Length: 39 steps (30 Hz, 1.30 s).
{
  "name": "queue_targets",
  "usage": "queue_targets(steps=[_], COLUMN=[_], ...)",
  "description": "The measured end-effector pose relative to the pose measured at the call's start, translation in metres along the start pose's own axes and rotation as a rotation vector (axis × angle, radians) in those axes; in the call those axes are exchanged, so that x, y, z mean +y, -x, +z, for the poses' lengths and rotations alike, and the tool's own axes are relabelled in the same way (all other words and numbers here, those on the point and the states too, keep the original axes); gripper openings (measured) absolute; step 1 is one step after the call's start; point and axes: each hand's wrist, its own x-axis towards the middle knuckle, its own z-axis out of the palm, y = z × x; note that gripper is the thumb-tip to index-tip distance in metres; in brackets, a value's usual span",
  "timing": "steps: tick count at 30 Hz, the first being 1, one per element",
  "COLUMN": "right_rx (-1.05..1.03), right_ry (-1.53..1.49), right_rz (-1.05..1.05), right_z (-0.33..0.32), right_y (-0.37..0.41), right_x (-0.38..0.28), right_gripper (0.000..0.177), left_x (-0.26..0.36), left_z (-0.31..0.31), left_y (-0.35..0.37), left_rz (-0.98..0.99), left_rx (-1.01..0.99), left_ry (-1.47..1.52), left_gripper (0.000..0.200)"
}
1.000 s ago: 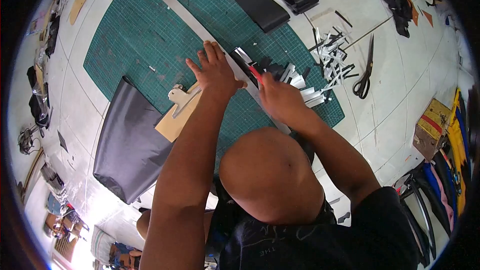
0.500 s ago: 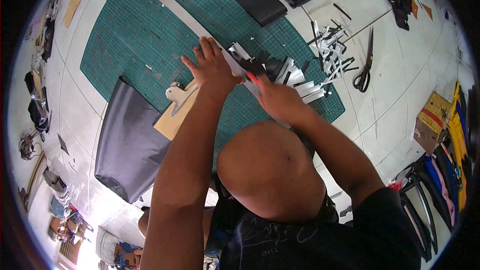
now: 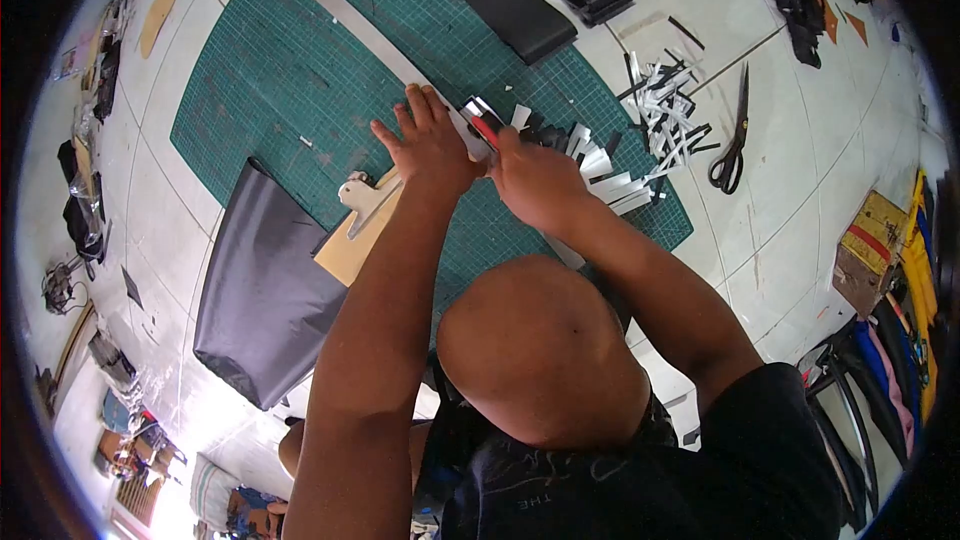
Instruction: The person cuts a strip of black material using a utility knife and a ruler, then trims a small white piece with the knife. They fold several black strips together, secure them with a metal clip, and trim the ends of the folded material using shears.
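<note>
My left hand (image 3: 432,145) lies spread on a long metal ruler (image 3: 365,32), pressing it against the green cutting mat (image 3: 270,70). In my right hand (image 3: 540,180) is a red cutter knife (image 3: 484,129), held along the ruler's right edge just beside my left hand. Its blade tip is too small to make out. Small black and white cut strips (image 3: 598,165) lie fanned out on the mat to the right of the knife. A clipboard (image 3: 350,245) with a metal clip sits near my left wrist, partly hidden by my forearm.
Black folded material (image 3: 500,5) lies across the mat's far edge. On the tiled floor are a heap of thin offcuts (image 3: 665,110), black scissors (image 3: 735,140) and a worn box (image 3: 868,250). A dark grey sheet (image 3: 260,290) overlaps the mat's near left side.
My right hand with the cutter knife has moved up and slightly left along the ruler. My left hand stays on the ruler, and the whole view has shifted slightly.
</note>
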Motion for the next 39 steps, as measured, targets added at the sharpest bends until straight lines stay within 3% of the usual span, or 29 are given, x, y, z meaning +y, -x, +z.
queue_targets(steps=[4,9,13,16,22,25,28,33,37,39], right_rx=[-0.166,-0.171,-0.356,-0.367,-0.188,0.012,-0.088,-0.107,-0.191,-0.266], right_ry=[0.019,-0.027,0.002,0.093,0.019,-0.019,0.017,0.019,0.000,0.005], right_rz=[0.067,0.041,0.163,0.197,0.178,-0.008,0.055,0.045,0.048,0.133], right_z=[-0.008,-0.006,-0.011,-0.005,-0.029,-0.007,-0.003,-0.006,-0.005,0.003], right_y=[-0.014,-0.015,0.047,0.066,0.055,0.028,0.000,-0.021,-0.007,0.028], right_x=[-0.011,0.000,0.021,0.033,0.015,0.014,-0.002,-0.007,0.001,0.024], right_gripper=[0.030,0.030,0.030,0.028,0.026,0.022,0.024,0.027,0.028,0.029], left_x=[0.000,-0.001,-0.002,-0.003,-0.002,-0.001,0.000,0.000,-0.004,-0.004], left_z=[0.004,0.010,0.008,0.011,0.005,0.008,-0.005,0.000,0.013,0.010], left_y=[-0.003,-0.006,-0.003,-0.004,-0.002,-0.004,0.000,-0.003,-0.004,-0.007], left_rz=[0.005,0.030,0.034,0.039,0.035,0.027,0.000,0.007,0.038,0.038], left_rx=[0.024,0.093,0.074,0.066,0.021,0.052,-0.048,-0.015,0.126,0.100], left_ry=[-0.027,0.027,0.034,0.046,0.008,0.026,0.013,-0.017,0.066,0.040], left_gripper=[0.129,0.130,0.134,0.136,0.137,0.136,0.132,0.129,0.133,0.135])
